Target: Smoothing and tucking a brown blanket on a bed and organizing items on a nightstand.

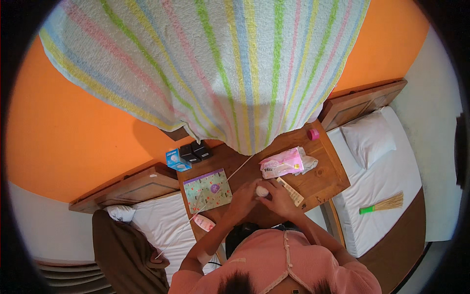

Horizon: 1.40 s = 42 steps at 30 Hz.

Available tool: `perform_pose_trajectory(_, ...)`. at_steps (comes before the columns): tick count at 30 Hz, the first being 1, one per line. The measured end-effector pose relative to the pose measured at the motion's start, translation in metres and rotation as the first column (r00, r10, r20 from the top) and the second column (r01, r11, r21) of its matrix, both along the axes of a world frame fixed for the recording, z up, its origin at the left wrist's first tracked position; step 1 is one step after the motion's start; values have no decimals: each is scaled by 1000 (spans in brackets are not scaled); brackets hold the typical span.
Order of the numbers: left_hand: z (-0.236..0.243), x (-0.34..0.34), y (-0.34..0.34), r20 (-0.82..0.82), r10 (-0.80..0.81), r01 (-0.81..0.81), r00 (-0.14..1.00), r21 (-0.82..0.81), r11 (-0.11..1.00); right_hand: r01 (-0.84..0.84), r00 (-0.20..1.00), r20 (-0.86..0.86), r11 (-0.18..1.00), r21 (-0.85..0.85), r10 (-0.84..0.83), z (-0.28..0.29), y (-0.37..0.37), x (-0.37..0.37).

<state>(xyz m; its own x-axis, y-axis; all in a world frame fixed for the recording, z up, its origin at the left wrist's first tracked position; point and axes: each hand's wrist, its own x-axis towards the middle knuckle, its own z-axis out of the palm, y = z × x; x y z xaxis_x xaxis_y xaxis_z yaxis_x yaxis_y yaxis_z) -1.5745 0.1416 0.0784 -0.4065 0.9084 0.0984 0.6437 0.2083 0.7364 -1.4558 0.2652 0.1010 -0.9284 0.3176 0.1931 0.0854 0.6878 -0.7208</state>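
White and small, a rounded object [262, 191] sits pinched between your left hand [243, 197] and right hand [277, 198], both curled closed around it above the wooden table [323, 179]; whether it is being opened or shut cannot be told. Just beyond your right hand lies a pink tissue pack [282, 163]; beside your left, a patterned booklet [207, 190] and a pink-capped tube [204, 223].

Small white rounded object [263, 191], partly hidden, low over the wooden table's middle.
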Motion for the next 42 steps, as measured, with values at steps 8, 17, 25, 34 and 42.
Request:
perform_pose_trajectory(8, 17, -90, 16, 171, 453, -484, 875, 292, 825, 105, 994, 50, 927, -359, -93, -24, 17, 26)
perform_pose_trajectory(17, -74, -159, 52, -319, 605, -612, 730, 91, 786, 133, 986, 131, 954, -270, -101, -60, 11, 64)
perform_pose_trajectory(25, -102, -197, 60, -523, 488, -527, 699, 86, 846, 216, 961, 229, 934, -285, -152, -58, 17, 78)
perform_pose_trajectory(34, -85, -217, 54, -840, 237, -550, 488, -85, 831, 206, 962, 237, 931, -301, -136, -57, 22, 78)
perform_pose_trajectory(42, -75, -211, 46, -890, 217, -576, 402, -61, 815, 228, 957, 246, 923, -310, -154, -65, 33, 77)
